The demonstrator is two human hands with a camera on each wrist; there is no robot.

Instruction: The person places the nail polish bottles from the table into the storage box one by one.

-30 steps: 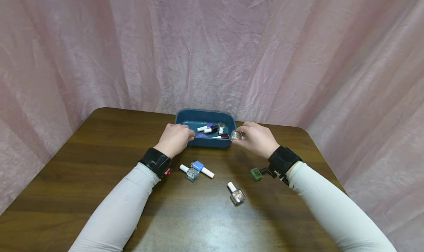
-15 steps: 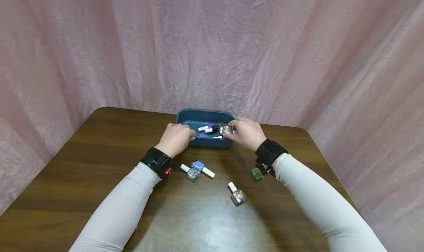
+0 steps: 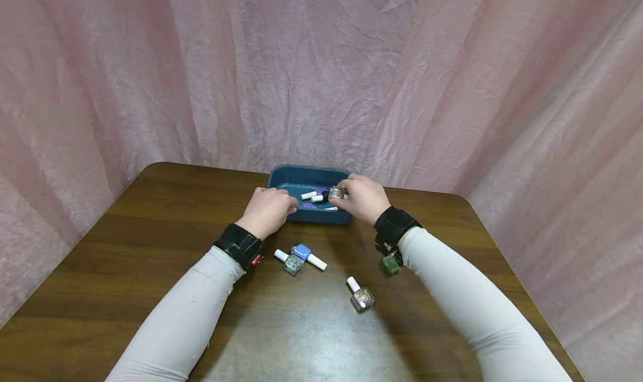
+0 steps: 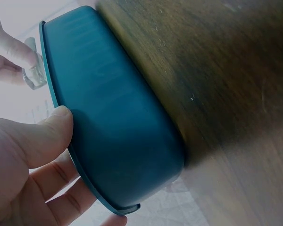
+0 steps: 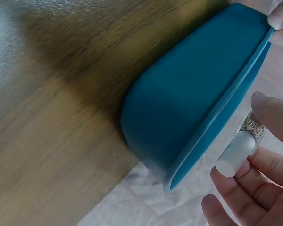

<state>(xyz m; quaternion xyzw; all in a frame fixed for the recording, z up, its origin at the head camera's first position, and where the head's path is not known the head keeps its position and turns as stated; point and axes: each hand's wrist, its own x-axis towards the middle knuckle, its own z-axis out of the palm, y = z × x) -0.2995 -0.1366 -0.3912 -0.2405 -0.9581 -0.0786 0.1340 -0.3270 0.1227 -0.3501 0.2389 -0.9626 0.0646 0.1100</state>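
Note:
My left hand point(image 3: 268, 211) grips the near left rim of a teal plastic bin point(image 3: 317, 216), the thumb point(image 4: 61, 127) on its outer wall and the fingers over the rim. Over the bin's right end, my right hand point(image 3: 364, 197) pinches a glitter nail polish bottle point(image 3: 336, 192); its white cap point(image 5: 236, 153) shows in the right wrist view. Below it in the bin lie several nail polish bottles, among them a purple one point(image 3: 308, 205) and white caps point(image 3: 308, 195). The right hand hides part of the bin's right side.
On the wooden table point(image 3: 251, 326), nearer than the bin, lie a silver glitter bottle point(image 3: 293, 264) against a blue bottle point(image 3: 302, 252), a gold glitter bottle point(image 3: 363, 299) and a green bottle point(image 3: 389, 265) partly under the right wrist strap. A pink curtain point(image 3: 321, 80) hangs behind.
My right hand has moved left with the glitter nail polish bottle, from beside the bin's right rim to over its inside. My left hand stays on the rim.

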